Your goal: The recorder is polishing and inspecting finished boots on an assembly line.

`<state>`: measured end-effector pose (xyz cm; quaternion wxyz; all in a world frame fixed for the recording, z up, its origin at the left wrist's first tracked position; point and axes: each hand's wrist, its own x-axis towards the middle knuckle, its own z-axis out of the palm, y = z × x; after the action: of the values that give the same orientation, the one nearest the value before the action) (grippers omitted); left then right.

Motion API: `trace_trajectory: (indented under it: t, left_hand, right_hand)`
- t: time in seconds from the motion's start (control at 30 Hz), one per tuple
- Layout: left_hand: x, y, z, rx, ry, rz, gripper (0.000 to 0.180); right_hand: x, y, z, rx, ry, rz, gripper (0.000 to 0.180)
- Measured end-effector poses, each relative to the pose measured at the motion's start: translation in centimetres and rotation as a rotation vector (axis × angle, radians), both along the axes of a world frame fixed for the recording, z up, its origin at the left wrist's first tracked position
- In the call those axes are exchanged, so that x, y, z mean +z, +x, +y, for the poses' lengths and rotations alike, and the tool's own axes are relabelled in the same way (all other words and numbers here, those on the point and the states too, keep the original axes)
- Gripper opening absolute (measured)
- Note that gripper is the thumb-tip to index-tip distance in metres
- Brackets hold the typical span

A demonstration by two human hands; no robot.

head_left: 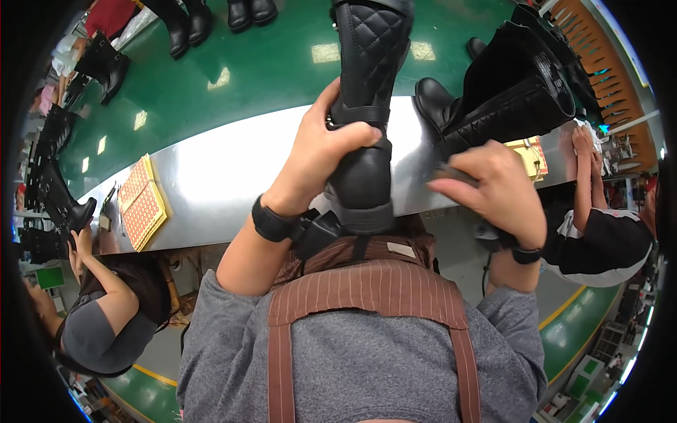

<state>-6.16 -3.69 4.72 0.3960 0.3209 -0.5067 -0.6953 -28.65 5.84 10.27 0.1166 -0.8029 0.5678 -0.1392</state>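
Observation:
A black boot with a quilted shaft and ankle straps is in front of me, its heel end nearest my apron. My left hand is closed round its ankle, thumb across the strap. To the right of it, my right hand is raised, apart from the boot. Its fingers and thumb pinch a small dark, blurred piece whose kind I cannot make out. Just beyond that hand a second black boot stands on the metal tabletop, tilted, its open shaft toward the right.
A shiny metal work surface borders a green table or belt with more black boots. Yellow patterned sheets lie at left, others at right. One co-worker handles a boot at left; another works at right.

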Motion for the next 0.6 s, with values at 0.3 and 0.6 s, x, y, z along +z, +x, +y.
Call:
trace_trajectory:
  t: [0.3, 0.6]
  left_hand:
    - [-0.5, 2.8, -2.1, 0.097, 0.082, 0.255, 0.063]
    - [-4.5, 6.8, -2.6, 0.025, -0.230, -0.267, 0.091]
  right_hand:
    - [-10.2, -16.0, 4.2, -0.745, -0.024, -0.207, 0.032]
    - [-20.0, -22.3, -0.8, -0.791, -0.264, -0.080, 0.030]
